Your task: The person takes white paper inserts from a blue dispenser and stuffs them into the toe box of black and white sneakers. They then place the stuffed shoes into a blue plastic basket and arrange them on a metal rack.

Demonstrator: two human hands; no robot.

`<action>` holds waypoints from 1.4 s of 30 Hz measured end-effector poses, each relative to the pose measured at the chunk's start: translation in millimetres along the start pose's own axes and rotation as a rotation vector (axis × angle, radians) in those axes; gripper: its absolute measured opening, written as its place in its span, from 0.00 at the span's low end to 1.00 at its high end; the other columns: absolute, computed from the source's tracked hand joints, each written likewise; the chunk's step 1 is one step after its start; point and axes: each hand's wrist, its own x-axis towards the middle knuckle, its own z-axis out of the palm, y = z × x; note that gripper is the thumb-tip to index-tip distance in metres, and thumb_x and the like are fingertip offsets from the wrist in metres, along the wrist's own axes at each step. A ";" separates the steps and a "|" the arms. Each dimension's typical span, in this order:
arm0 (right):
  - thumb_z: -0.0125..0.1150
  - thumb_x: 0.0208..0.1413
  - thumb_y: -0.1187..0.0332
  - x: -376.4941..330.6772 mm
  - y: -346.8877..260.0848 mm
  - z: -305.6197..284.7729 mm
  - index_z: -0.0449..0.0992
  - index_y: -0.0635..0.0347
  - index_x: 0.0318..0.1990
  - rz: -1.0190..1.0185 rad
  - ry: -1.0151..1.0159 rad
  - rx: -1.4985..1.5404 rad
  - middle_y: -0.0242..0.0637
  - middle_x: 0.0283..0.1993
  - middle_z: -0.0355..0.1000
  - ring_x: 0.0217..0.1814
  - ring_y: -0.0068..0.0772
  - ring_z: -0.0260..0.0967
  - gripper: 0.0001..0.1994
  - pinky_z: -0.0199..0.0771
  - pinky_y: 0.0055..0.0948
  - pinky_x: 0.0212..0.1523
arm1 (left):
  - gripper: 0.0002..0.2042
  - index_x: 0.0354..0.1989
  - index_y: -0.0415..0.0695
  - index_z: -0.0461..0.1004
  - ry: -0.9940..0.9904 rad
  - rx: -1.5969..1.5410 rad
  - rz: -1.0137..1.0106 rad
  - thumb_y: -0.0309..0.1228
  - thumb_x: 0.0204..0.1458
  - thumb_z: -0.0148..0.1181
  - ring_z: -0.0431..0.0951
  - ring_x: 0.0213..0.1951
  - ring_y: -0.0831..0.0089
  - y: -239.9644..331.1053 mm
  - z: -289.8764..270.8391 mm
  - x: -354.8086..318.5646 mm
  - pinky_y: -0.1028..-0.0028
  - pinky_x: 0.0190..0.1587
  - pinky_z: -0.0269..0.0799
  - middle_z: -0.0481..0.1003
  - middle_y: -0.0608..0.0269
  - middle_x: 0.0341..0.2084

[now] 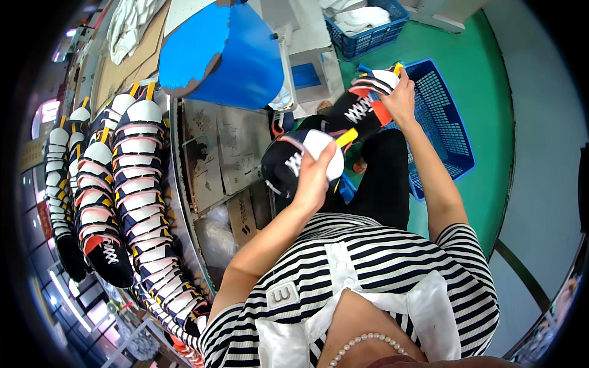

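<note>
My left hand [314,179] is closed on a shoe upper [279,164], black with white laces, a white end and a yellow tab, held over my lap. Farther off to the right, my right hand [402,101] pinches the white end of another shoe upper [350,118] beside its yellow tab. That one shows white laces and orange-red and pink trim, and layered edges near the fingers suggest more than one piece. Its black part hangs toward the upper in my left hand; I cannot tell whether they touch. Beneath my right wrist stands a blue plastic basket [463,144].
Long nested stacks of similar uppers [140,146] line the table on the left. A bright blue panel [251,67] juts out ahead, beside a pale machine housing [307,30]. Another blue basket [353,46] with white cloth stands farther back on the green floor [475,67].
</note>
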 end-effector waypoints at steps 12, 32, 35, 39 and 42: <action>0.55 0.58 0.55 -80.2 -128.6 -88.0 0.59 0.63 0.56 0.148 -0.367 0.602 0.44 0.38 0.70 0.41 0.33 0.69 0.26 0.68 0.30 0.42 | 0.18 0.48 0.39 0.69 -0.249 0.012 0.172 0.33 0.51 0.62 0.73 0.42 0.76 30.2 -6.6 -5.7 0.76 0.45 0.68 0.73 0.62 0.41; 0.58 0.55 0.66 -49.4 -210.8 -17.3 0.74 0.66 0.41 -0.019 -0.724 0.731 0.37 0.31 0.73 0.33 0.22 0.66 0.12 0.65 0.22 0.34 | 0.22 0.51 0.39 0.67 -0.010 0.066 0.325 0.29 0.47 0.64 0.74 0.45 0.73 68.8 -93.1 3.1 0.73 0.48 0.68 0.74 0.61 0.44; 0.58 0.55 0.67 -41.5 -203.4 1.0 0.73 0.66 0.39 0.037 -0.661 0.737 0.36 0.32 0.73 0.33 0.22 0.65 0.10 0.65 0.22 0.36 | 0.17 0.44 0.38 0.73 0.035 0.114 0.385 0.28 0.45 0.65 0.75 0.40 0.74 67.8 -99.3 30.3 0.74 0.44 0.69 0.76 0.62 0.38; 0.60 0.55 0.66 -17.7 -193.6 10.8 0.72 0.67 0.39 0.059 -0.810 0.877 0.38 0.35 0.75 0.39 0.22 0.68 0.12 0.65 0.21 0.42 | 0.16 0.39 0.37 0.75 0.058 0.355 0.497 0.29 0.42 0.66 0.76 0.35 0.73 88.4 -108.2 51.8 0.74 0.39 0.70 0.77 0.61 0.33; 0.61 0.54 0.68 -1.4 -182.4 30.0 0.72 0.69 0.39 0.237 -0.883 0.979 0.42 0.35 0.76 0.39 0.27 0.72 0.12 0.71 0.24 0.42 | 0.13 0.39 0.36 0.76 -0.033 0.268 0.340 0.27 0.44 0.64 0.76 0.34 0.75 106.0 -109.4 73.2 0.75 0.39 0.69 0.78 0.62 0.33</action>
